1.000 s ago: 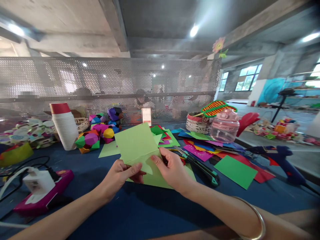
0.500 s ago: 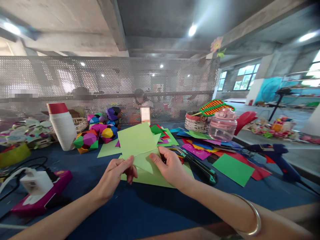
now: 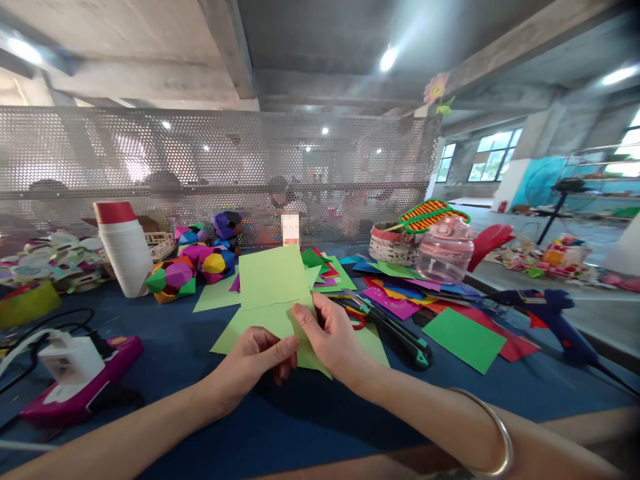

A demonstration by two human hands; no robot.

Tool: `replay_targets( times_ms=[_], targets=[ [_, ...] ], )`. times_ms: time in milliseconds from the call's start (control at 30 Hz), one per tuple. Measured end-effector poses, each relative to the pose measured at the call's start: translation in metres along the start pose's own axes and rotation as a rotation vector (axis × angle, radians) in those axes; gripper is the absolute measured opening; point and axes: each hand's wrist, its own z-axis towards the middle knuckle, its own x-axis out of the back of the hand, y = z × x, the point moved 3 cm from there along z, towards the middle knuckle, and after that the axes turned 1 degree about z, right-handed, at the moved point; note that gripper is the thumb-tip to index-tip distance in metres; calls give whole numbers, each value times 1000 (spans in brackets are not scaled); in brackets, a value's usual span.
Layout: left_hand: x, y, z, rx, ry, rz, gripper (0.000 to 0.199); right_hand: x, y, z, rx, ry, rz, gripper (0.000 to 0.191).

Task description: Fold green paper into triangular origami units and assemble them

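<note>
Compared with half a second ago, the left hand (image 3: 263, 360) has moved from the left end of a creased, light green sheet (image 3: 275, 277) down and inward, close to the right hand (image 3: 340, 340). Its thumb and fingers are curled nearly together; whether they grip the paper cannot be told. The right hand pinches the sheet's right side by the crease. The sheet, smooth, matte and straight-edged, is held in front of the person, over more pale green paper (image 3: 227, 333). Just right lies a black and teal cutter (image 3: 395, 330); farther out are a flat green rectangle (image 3: 465, 339) and a dark blue glue gun (image 3: 555, 320). Faceted, multicolored balls (image 3: 173, 279) and stacked white cups (image 3: 125, 253) stand left, a clear pink bottle (image 3: 447, 257) and woven basket (image 3: 393, 247) right. The counter (image 3: 240, 440) is dark blue, backed by a perforated gray panel (image 3: 210, 157) beneath a concrete ceiling (image 3: 325, 33).
</note>
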Motion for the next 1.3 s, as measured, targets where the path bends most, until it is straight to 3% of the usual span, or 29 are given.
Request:
replay_targets(
  times_ms=[333,700,867,1033,1300],
  targets=[
    [1,0,-2,-6,10,-48,64,-4,0,-1,-14,-50,100,24],
    [3,-3,-1,-7,47,57,63,-8,-1,-2,11,-87,141,21],
    [0,2,-2,18,15,130,66,-5,0,-3,4,-38,75,24],
    [-6,8,-6,3,-102,210,65,-6,-4,-6,0,-37,90,24],
    [-8,9,-6,-29,-85,233,65,-6,-5,-6,3,-32,88,26]
  ],
)
